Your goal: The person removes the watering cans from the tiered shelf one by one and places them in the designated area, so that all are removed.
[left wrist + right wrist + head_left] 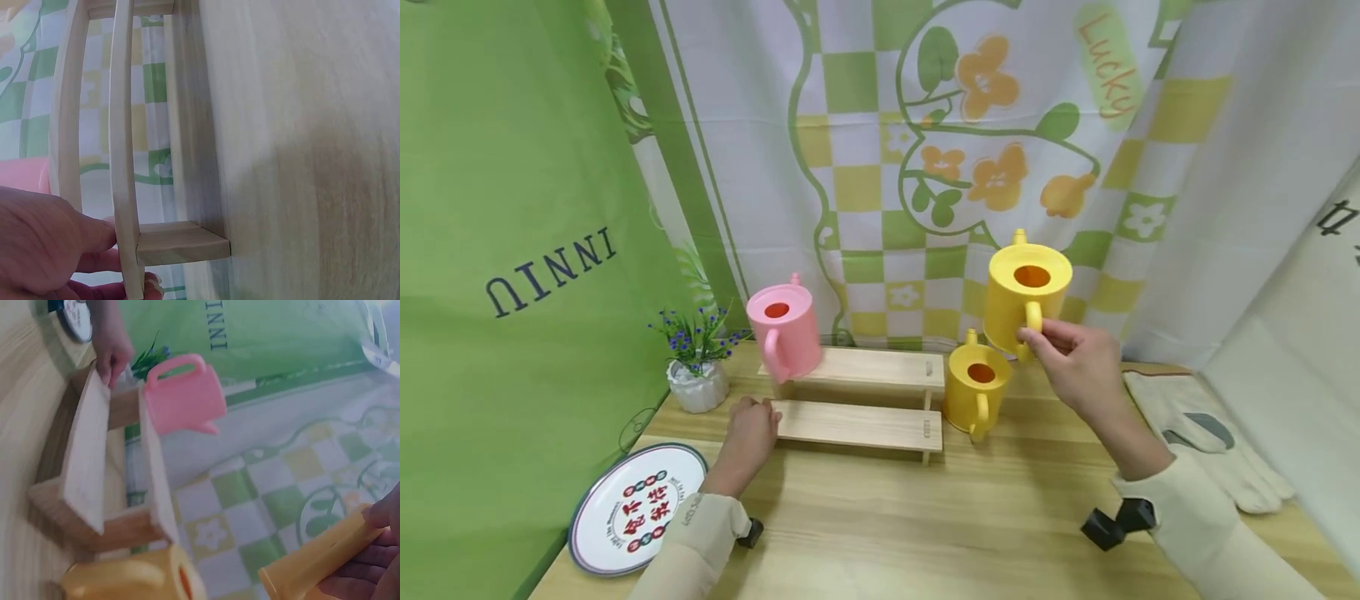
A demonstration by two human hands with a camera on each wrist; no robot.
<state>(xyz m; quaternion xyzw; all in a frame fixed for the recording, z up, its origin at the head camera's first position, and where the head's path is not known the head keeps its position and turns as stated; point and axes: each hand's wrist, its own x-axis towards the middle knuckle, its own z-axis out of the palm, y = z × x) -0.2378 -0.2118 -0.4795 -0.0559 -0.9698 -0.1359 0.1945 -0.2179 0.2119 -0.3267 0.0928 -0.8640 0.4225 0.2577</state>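
Note:
My right hand point(1086, 375) grips the handle of a yellow watering can point(1009, 304), held upright in the air before the curtain. A second yellow watering can point(961, 400) stands on the table below it, beside the right end of a two-step wooden rack point(857, 423). My left hand point(749, 442) pinches the left end of the rack's lower board; in the left wrist view the thumb lies on one side of the board point(123, 144) and fingers on the other. On the upper step, at its left end, sits a pink watering can point(801, 333), handle toward me.
Left of the rack stands a white pot point(698, 392) with small blue flowers. A white plate point(606, 508) with red lettering lies at the table's left edge. At the right lie pale work gloves point(1225, 475). A patterned curtain point(857, 92) hangs behind the table.

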